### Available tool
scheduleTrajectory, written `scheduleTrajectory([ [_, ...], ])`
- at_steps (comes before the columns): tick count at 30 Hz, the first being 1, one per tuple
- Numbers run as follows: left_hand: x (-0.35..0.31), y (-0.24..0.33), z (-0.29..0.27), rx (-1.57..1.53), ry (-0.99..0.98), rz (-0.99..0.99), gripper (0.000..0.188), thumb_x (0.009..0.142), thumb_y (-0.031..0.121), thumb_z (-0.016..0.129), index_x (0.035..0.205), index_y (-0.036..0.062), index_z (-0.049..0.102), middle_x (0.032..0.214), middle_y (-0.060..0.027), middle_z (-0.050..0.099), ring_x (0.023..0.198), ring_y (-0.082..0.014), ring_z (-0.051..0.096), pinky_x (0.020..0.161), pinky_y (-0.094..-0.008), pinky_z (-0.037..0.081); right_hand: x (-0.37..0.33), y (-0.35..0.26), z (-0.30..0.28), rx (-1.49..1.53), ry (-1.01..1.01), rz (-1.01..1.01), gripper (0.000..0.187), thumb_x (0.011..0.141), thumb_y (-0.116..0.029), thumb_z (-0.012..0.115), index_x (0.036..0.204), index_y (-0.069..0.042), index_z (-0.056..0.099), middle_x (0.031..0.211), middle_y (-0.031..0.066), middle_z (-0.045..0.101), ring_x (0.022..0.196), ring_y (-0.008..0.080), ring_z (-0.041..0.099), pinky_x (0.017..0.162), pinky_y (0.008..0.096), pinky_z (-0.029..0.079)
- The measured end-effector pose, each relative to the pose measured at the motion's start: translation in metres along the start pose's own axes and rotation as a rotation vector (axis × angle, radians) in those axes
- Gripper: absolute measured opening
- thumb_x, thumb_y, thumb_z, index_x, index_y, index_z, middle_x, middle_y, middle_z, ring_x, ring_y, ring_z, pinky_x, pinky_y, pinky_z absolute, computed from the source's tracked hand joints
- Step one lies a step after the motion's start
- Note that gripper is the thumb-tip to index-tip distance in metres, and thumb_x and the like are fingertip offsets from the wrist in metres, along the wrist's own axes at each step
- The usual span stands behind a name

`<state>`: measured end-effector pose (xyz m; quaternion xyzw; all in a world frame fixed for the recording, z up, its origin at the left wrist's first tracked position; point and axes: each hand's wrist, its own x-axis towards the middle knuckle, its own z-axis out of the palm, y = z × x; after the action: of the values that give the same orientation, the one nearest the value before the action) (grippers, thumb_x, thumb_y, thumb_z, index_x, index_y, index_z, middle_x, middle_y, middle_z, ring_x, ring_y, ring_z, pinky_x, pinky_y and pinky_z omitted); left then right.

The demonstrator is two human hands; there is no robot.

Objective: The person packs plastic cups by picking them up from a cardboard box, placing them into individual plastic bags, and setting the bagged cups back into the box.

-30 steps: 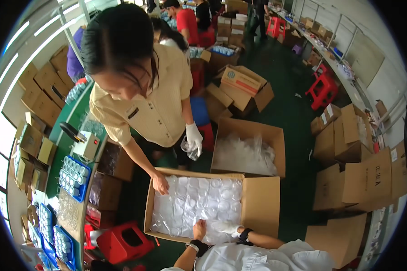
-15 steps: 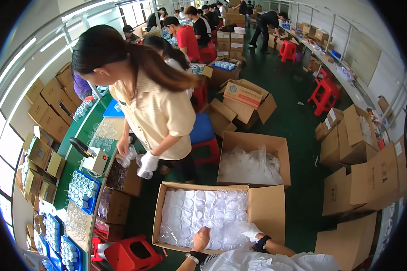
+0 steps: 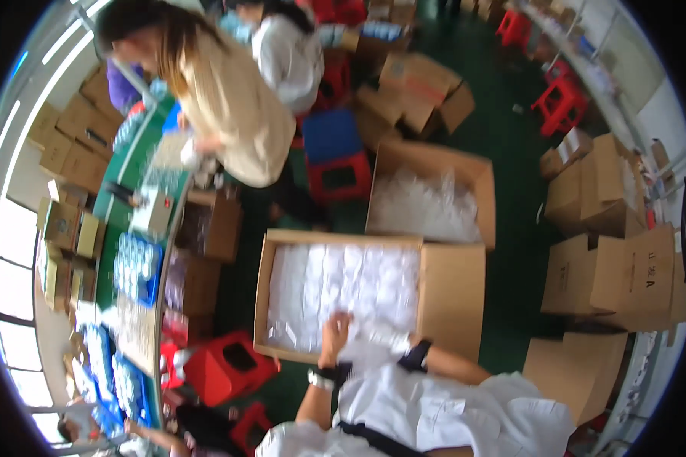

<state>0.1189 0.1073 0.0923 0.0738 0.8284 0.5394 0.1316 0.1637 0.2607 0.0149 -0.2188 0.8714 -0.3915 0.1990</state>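
Before me an open cardboard carton (image 3: 451,301) holds rows of clear plastic cups (image 3: 351,278), partly covered by thin clear film. My bare left hand (image 3: 335,330), a watch at its wrist, is over the carton's near edge, its fingers bent inward; whatever they grip is too blurred to make out. Close beside it, my right hand (image 3: 385,336) in a white glove is at the cups and film near the same edge. Motion smears its fingers, so its grip cannot be told.
Behind stands another carton (image 3: 486,194) with crumpled clear plastic. Left runs a green workbench (image 3: 108,263) with blue trays (image 3: 154,283) of cups. A co-worker (image 3: 229,99) stands there. Red stools (image 3: 229,367) stand nearby; open cartons (image 3: 572,278) are on the right.
My view has tilted down, so the carton sits higher in the picture. The co-worker has turned toward the bench and moved farther off. Another person's arm now shows at lower left.
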Motion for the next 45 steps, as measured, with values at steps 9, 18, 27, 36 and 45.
scheduleTrajectory([
  [9, 0.053, -0.030, 0.045, 0.071, -0.066, 0.013, 0.013, 0.080, 0.008, 0.057, 0.091, 0.0021, 0.058, 0.082, -0.0134, 0.060, 0.072, -0.0263, 0.059, 0.065, -0.0337, 0.049, -0.122, 0.059, -0.019, 0.102, 0.580, 0.302, 0.041, 0.083, -0.019, 0.050, 0.121, -0.008, 0.041, 0.095, 0.0212, 0.058, 0.085, 0.0329, 0.058, 0.071, 0.0388, 0.047],
  [18, 0.057, -0.087, 0.138, 0.695, -0.299, 0.414, 0.055, 0.069, 0.002, 0.061, 0.120, 0.0142, 0.047, 0.110, -0.0167, 0.049, 0.100, -0.0332, 0.049, 0.082, -0.0414, 0.045, -0.104, -0.006, -0.076, -0.043, -0.024, 0.776, 0.032, 0.082, -0.025, 0.044, 0.110, -0.010, 0.050, 0.079, 0.0193, 0.061, 0.073, 0.0388, 0.059, 0.066, 0.0472, 0.048],
  [27, 0.055, -0.035, 0.091, -0.527, -0.613, -0.409, 0.049, 0.084, 0.019, 0.058, 0.127, 0.0052, 0.040, 0.105, -0.0083, 0.054, 0.087, -0.0163, 0.056, 0.074, -0.0303, 0.049, -0.092, 0.041, -0.037, 0.096, 0.472, 0.510, 0.029, 0.082, -0.028, 0.052, 0.105, -0.009, 0.054, 0.077, 0.0157, 0.060, 0.080, 0.0335, 0.059, 0.069, 0.0392, 0.048],
  [36, 0.031, -0.055, 0.087, -0.371, -0.197, -0.412, 0.021, 0.082, 0.019, 0.060, 0.094, 0.0022, 0.059, 0.082, -0.0059, 0.059, 0.072, -0.0137, 0.057, 0.062, -0.0261, 0.049, -0.058, 0.050, -0.015, 0.278, 0.362, 0.456, 0.020, 0.080, -0.024, 0.059, 0.082, -0.004, 0.055, 0.073, 0.0114, 0.057, 0.073, 0.0304, 0.057, 0.068, 0.0376, 0.046],
  [45, 0.022, -0.006, 0.098, 0.070, -0.116, 0.089, 0.007, 0.072, 0.005, 0.061, 0.078, 0.0035, 0.058, 0.077, -0.0106, 0.058, 0.072, -0.0277, 0.056, 0.063, -0.0341, 0.046, -0.052, 0.030, -0.041, -0.185, 0.249, 0.433, 0.019, 0.079, -0.016, 0.054, 0.094, -0.005, 0.057, 0.091, 0.0121, 0.060, 0.083, 0.0275, 0.059, 0.073, 0.0354, 0.046],
])
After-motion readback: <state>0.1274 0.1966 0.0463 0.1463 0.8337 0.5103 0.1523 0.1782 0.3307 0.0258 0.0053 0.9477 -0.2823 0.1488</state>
